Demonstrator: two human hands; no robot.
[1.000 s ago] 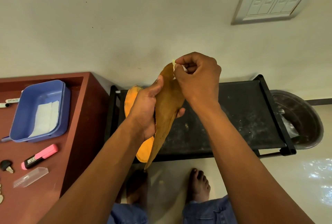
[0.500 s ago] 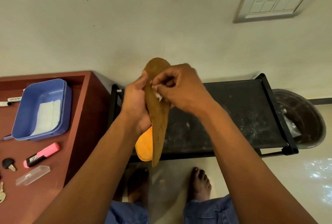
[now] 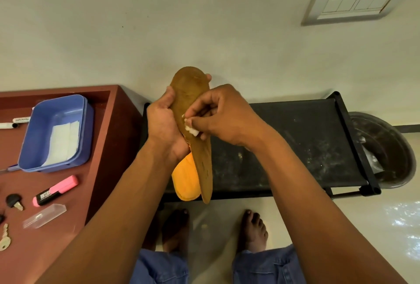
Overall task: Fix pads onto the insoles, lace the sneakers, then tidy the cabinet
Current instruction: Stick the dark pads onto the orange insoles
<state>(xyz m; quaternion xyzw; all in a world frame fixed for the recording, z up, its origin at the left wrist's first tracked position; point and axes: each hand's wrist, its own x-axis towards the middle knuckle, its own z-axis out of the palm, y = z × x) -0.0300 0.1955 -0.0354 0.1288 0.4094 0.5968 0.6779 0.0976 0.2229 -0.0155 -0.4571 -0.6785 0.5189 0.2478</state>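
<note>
In front of my chest, above the black shelf [image 3: 295,147], I hold 2 insoles upright. My left hand [image 3: 164,129] grips both of them at the middle, thumb curled over the near edge and a fingertip showing past the far edge near the top. The brown insole [image 3: 193,106] faces me, its rounded end up and its narrow end pointing down. The orange insole [image 3: 185,181] sits behind it, touching it, with only its lower end showing below my left palm. My right hand [image 3: 218,117] pinches a small white pad [image 3: 191,129] between thumb and fingertips and presses it against the middle of the brown insole, just beside my left hand.

To my left stands a reddish-brown table [image 3: 106,158]. On it sits a blue tray [image 3: 86,138] with white sheets [image 3: 62,142] lying inside. Nearer to me on the table lie a pink highlighter [image 3: 56,190], a clear plastic cap [image 3: 44,215] and 2 keys [image 3: 14,201]. 2 markers [image 3: 13,122] lie just left of the tray. Right of the shelf, touching its corner, a dark round bin [image 3: 386,147] stands on the floor. My 2 bare feet [image 3: 253,229] are on the floor below the insoles.
</note>
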